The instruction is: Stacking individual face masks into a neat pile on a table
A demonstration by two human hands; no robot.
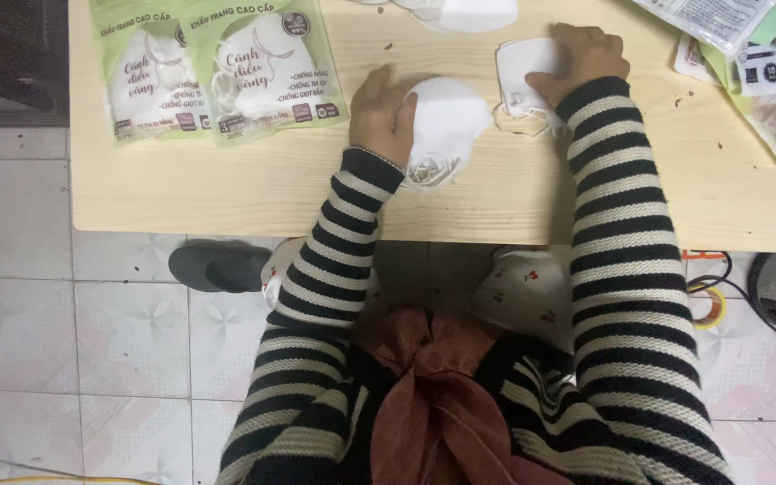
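Mostly bare table (253, 193) nr front edge

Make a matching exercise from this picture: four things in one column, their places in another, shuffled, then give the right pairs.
Things:
1. rounded white mask
2. folded white mask
3. two green mask packets
4. dark slipper

Places:
A. on the tiled floor below the table edge
B. under the right hand
C. on the far left part of the table
D. against the left hand, ear loops hanging toward the person

Pairs: 1-D, 2-B, 3-C, 4-A
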